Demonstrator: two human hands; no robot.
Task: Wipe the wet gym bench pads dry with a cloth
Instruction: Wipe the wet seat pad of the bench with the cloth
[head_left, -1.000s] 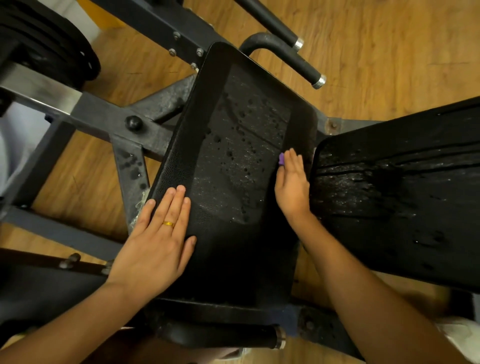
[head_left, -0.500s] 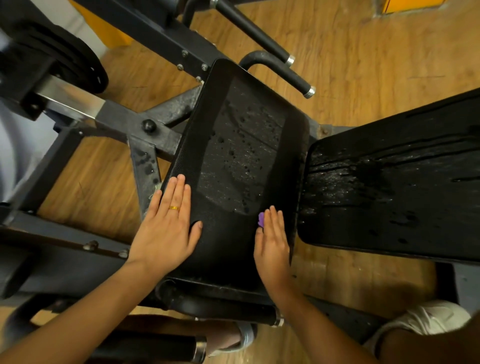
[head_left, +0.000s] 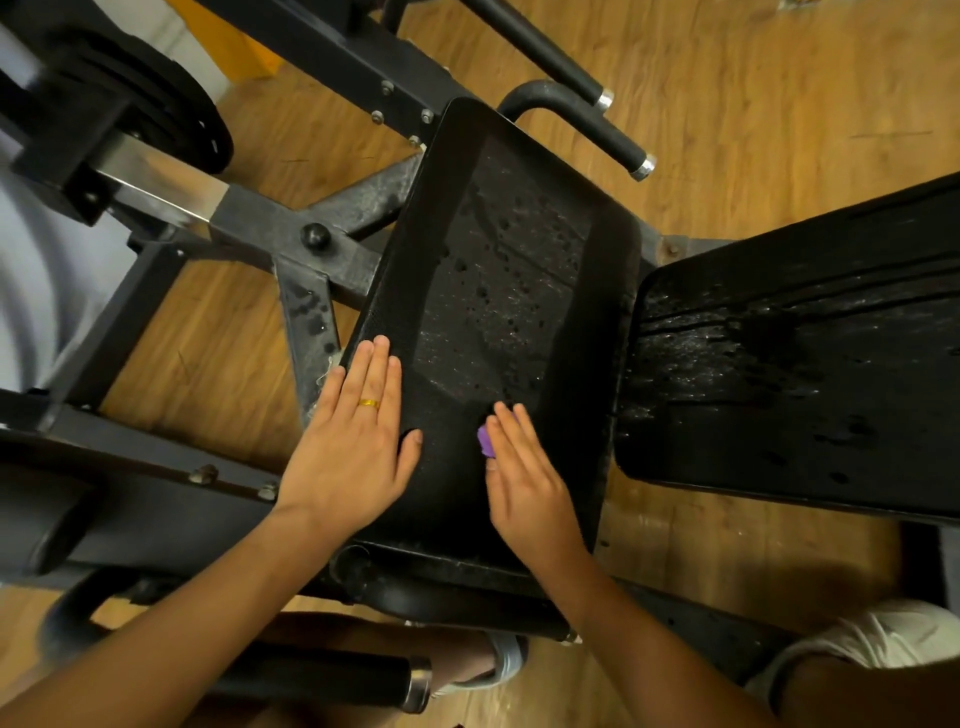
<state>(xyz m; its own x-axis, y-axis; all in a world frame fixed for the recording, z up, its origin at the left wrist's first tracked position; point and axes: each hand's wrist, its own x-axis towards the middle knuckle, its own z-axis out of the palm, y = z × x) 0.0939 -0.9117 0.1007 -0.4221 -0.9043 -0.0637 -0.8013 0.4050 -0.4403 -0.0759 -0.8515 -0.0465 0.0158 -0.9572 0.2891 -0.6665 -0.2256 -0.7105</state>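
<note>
Left hand (head_left: 353, 447) is lying flat, fingers straight, on the droplet-covered bench pad (head_left: 498, 280); right hand (head_left: 524, 480) is pressing a purple cloth (head_left: 485, 441) down under straight fingers.

The cloth (head_left: 485, 441) lies under right hand (head_left: 524, 480) on left pad (head_left: 509, 260), beside left hand (head_left: 353, 447).

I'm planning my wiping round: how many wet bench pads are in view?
2. The middle pad lies under the left hand and right hand; the right pad sits beside it, droplets on both. Others may be hidden out of frame.
</note>
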